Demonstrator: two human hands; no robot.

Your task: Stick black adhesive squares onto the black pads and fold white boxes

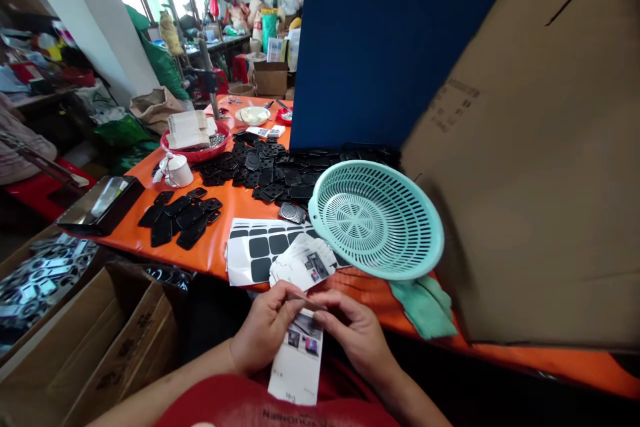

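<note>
Both my hands meet low in the middle, over my lap. My left hand and my right hand pinch the top of a small white printed card that hangs down between them. A thin sliver shows between the fingertips; I cannot make out what it is. Just above the hands, a loose pile of similar white cards lies on a sheet of black adhesive pads at the edge of the orange table.
A teal plastic colander stands tilted against a large cardboard sheet, with a green cloth below it. Black flat parts cover the table's middle. A blue panel rises behind. Cardboard boxes sit at lower left.
</note>
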